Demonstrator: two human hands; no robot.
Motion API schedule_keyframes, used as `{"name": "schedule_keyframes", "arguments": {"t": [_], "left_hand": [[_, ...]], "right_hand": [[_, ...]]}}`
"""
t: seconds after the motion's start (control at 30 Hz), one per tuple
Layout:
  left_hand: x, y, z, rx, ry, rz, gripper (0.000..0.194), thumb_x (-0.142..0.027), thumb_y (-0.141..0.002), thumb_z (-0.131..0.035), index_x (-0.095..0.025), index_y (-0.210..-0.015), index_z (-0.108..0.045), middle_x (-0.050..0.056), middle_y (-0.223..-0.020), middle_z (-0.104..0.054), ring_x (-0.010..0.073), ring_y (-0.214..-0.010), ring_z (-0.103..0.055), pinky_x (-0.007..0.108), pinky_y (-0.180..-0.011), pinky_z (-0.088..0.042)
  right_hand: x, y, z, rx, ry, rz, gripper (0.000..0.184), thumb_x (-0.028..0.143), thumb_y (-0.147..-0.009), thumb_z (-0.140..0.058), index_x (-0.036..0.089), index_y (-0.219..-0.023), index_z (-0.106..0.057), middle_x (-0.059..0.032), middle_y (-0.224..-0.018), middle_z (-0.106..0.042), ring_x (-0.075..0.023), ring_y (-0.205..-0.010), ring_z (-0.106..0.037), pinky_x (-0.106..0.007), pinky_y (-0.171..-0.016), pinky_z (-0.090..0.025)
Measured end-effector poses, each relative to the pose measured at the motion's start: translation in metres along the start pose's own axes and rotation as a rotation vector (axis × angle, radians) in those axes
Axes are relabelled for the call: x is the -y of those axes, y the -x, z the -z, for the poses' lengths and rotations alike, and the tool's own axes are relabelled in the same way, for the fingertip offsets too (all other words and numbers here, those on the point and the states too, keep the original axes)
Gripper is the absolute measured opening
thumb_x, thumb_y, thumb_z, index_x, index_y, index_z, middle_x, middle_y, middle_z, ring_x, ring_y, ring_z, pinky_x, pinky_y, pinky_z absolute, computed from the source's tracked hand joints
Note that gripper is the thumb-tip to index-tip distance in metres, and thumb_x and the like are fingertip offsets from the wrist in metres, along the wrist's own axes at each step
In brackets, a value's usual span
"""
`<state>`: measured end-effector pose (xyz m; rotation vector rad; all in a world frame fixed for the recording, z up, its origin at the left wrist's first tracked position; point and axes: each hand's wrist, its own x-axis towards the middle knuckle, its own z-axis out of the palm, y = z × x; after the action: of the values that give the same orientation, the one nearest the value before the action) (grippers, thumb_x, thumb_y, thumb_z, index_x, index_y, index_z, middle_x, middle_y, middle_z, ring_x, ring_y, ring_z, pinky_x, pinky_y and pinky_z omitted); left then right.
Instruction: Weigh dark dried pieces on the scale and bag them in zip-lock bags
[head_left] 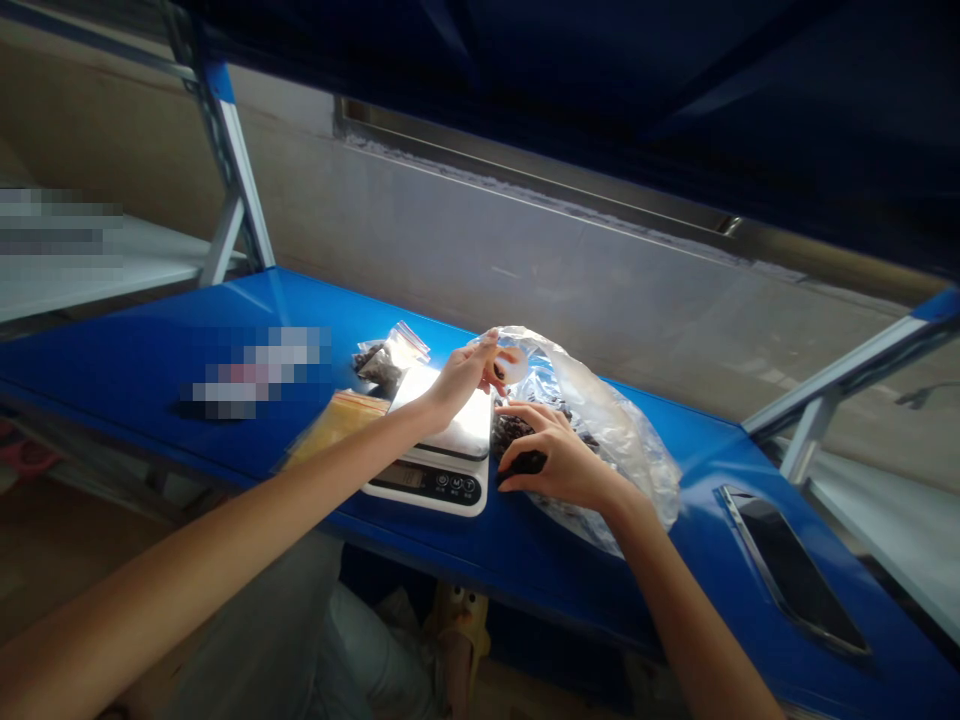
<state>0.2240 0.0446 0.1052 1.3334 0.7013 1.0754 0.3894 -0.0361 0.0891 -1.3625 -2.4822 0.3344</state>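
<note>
Small round translucent white plastic disc (514, 366) held up at the far left of a crinkled clear plastic bag (607, 425), which lies open, holding dark lumpy pieces (511, 433).

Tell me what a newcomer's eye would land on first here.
The bright blue shelf stands out first, with a white digital scale near its middle. Right of the scale, the right hand grips dark pieces at a clear plastic bag, while the left hand is raised above the scale. A black phone lies toward the shelf's right end.

We count two hands (left (465, 378), right (559, 460)), one digital scale (427, 482), two plastic bags (one large (604, 430), one small (391, 358)), and one phone (787, 570).
</note>
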Motion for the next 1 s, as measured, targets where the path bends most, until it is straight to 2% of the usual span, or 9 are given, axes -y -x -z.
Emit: {"name": "schedule_keyframes", "arguments": {"t": [0.13, 0.33, 0.47, 0.57, 0.73, 0.9, 1.0], "left_hand": [[0.0, -0.001, 0.002, 0.102, 0.04, -0.076, 0.048, -0.057, -0.087, -0.046, -0.015, -0.073, -0.066, 0.004, -0.072, -0.062, 0.0097, -0.058, -0.054, 0.023, -0.057, -0.043], [-0.001, -0.003, -0.001, 0.069, 0.082, -0.055, 0.043, -0.054, -0.085, -0.051, -0.015, -0.074, -0.065, 0.002, -0.065, -0.058, 0.01, -0.06, -0.053, 0.022, -0.055, -0.04], [-0.003, -0.002, -0.003, 0.029, 0.099, -0.013, 0.039, -0.05, -0.086, -0.052, -0.015, -0.073, -0.063, 0.001, -0.064, -0.058, 0.0095, -0.058, -0.053, 0.021, -0.052, -0.038], [-0.004, -0.002, -0.003, 0.025, 0.116, 0.015, 0.035, -0.046, -0.086, -0.052, -0.014, -0.078, -0.064, 0.001, -0.063, -0.057, 0.0097, -0.057, -0.053, 0.021, -0.051, -0.037], [0.0, -0.003, -0.002, 0.044, 0.108, 0.05, 0.023, -0.033, -0.084, -0.054, -0.014, -0.084, -0.067, 0.002, -0.07, -0.06, 0.0094, -0.058, -0.054, 0.021, -0.052, -0.038], [0.003, -0.004, -0.002, 0.007, 0.117, 0.078, 0.023, -0.03, -0.087, -0.051, -0.013, -0.084, -0.067, 0.005, -0.081, -0.064, 0.0098, -0.063, -0.055, 0.021, -0.054, -0.04], [0.002, -0.003, -0.002, 0.022, 0.106, 0.068, 0.024, -0.031, -0.088, -0.05, -0.014, -0.085, -0.067, 0.006, -0.083, -0.065, 0.0097, -0.064, -0.056, 0.021, -0.054, -0.039]], "right_hand": [[0.0, 0.0, 0.0, -0.062, 0.009, 0.032, 0.013, 0.038, -0.069, -0.078, 0.027, -0.075, -0.074, -0.0054, -0.133, -0.054, -0.0325, -0.129, -0.042, -0.056, -0.107, -0.028], [-0.012, 0.001, 0.009, -0.385, 0.088, -0.051, 0.007, 0.031, -0.079, -0.069, 0.024, -0.08, -0.07, -0.0077, -0.111, -0.067, -0.0266, -0.106, -0.06, -0.048, -0.095, -0.043], [-0.017, 0.001, 0.011, -0.395, 0.124, -0.196, 0.009, 0.02, -0.08, -0.064, 0.024, -0.086, -0.07, -0.0029, -0.088, -0.073, -0.0218, -0.083, -0.068, -0.038, -0.078, -0.05], [-0.016, 0.001, 0.009, -0.411, 0.078, -0.312, 0.013, 0.022, -0.078, -0.067, 0.026, -0.089, -0.071, 0.0005, -0.08, -0.075, -0.0187, -0.067, -0.068, -0.033, -0.066, -0.051], [-0.013, 0.003, 0.01, -0.464, 0.141, -0.387, 0.015, 0.028, -0.078, -0.069, 0.028, -0.092, -0.072, 0.001, -0.078, -0.075, -0.0196, -0.067, -0.07, -0.031, -0.062, -0.049], [-0.013, 0.004, 0.012, -0.509, 0.24, -0.305, 0.012, 0.029, -0.082, -0.066, 0.028, -0.091, -0.072, -0.0014, -0.097, -0.073, -0.0201, -0.078, -0.068, -0.03, -0.063, -0.048], [-0.008, 0.003, 0.014, -0.651, 0.228, -0.277, 0.015, 0.035, -0.084, -0.064, 0.025, -0.092, -0.071, -0.0028, -0.096, -0.07, -0.0183, -0.076, -0.066, -0.029, -0.063, -0.048]]}}
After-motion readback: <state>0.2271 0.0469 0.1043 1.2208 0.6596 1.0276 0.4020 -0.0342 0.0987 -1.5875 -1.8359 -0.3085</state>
